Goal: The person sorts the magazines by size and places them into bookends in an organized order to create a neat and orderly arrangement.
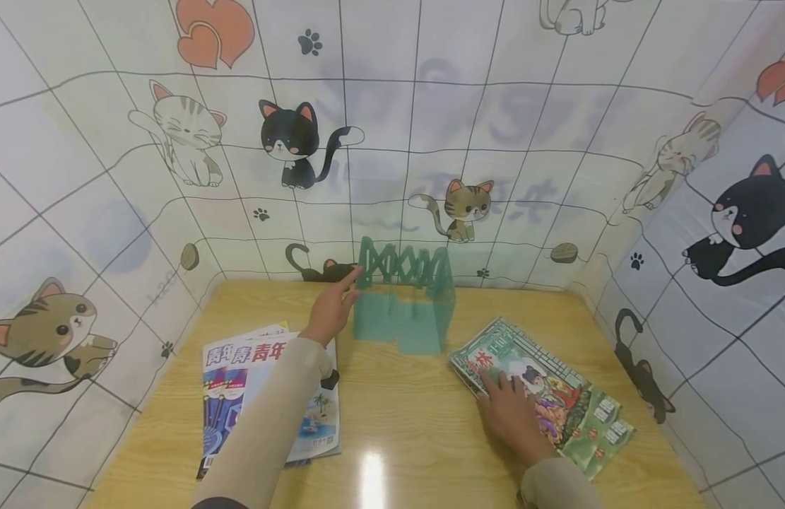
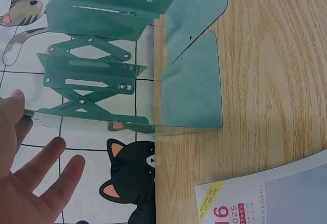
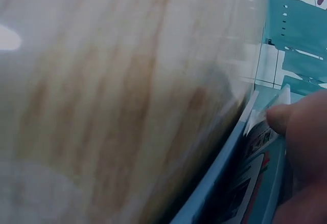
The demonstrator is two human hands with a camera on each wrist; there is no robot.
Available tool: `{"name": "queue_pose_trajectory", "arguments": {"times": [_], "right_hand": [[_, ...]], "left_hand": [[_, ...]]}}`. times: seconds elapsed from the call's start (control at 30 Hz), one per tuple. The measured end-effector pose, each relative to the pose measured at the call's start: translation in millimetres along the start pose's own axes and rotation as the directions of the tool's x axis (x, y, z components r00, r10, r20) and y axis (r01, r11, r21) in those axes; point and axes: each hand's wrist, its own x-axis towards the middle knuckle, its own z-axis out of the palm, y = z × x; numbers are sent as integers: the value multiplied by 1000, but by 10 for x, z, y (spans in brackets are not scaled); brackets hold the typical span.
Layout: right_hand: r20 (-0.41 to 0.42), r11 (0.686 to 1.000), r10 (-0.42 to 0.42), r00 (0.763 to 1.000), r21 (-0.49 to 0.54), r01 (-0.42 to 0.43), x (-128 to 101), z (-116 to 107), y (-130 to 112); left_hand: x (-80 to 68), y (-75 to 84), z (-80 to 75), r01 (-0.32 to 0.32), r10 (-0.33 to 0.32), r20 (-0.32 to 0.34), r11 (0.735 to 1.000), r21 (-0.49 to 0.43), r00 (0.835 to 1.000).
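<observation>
A green metal expanding bookend [image 1: 420,329], with crisscross bars along its back, stands on the table against the wall. My left hand [image 1: 328,311] is at its left end; in the left wrist view, two fingertips [image 2: 15,101] pinch the edge of that end plate while the other fingers stick out. To the right lies a stack of comic magazines [image 1: 545,382] with green covers, slightly fanned. My right hand [image 1: 509,410] rests on the top cover with fingers spread. In the right wrist view, a digit [image 3: 278,119] lies at the stack's edge; its underside is hidden.
Several magazines [image 1: 309,424] with red titles lie fanned on the left of the wooden table [image 1: 392,417], under my left forearm. A cat-patterned cloth [image 1: 379,127] covers the walls behind and at both sides.
</observation>
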Motion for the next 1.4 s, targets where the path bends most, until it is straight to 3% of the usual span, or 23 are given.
{"name": "queue_pose_trajectory", "arguments": {"times": [0.33,0.6,1.1,1.4], "right_hand": [[-148,997,-65,987,28,70,-70,5,0],[-243,985,-95,965,119,127,-162,-41,-63],[-207,989,-16,978,143,46,-373,-321,-282],[-262,984,-52,964,153,95,-516,-497,-410]], "left_hand": [[6,26,-15,25,-25,25,1000,9,999],[12,33,-16,40,-40,24,999,15,999],[2,33,-11,35,-36,18,999,33,999],[5,-9,19,25,-25,6,1000,17,1000]]}}
